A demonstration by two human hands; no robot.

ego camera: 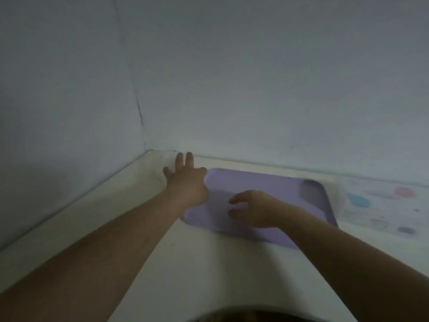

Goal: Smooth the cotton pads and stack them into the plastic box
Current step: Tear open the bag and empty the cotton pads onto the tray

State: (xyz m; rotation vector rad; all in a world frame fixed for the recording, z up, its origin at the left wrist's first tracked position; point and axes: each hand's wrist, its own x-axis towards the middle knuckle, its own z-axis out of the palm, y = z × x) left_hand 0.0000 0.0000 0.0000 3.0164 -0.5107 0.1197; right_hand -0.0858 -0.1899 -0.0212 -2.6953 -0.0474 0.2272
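Observation:
The frame is dim and blurred. My left hand [185, 175] stretches out with straight, spread fingers toward the far left corner of the table, just left of a lilac tray [274, 189]. Something pale may lie under its fingertips, too blurred to name. My right hand [253, 209] hovers over the tray's near left part with its fingers loosely curled, and I see nothing in it. No cotton pad or plastic box can be made out clearly.
The tray lies on a white table [197, 263] set into a wall corner. A white sheet with coloured shapes [380, 205] lies right of the tray. Walls close the far and left sides.

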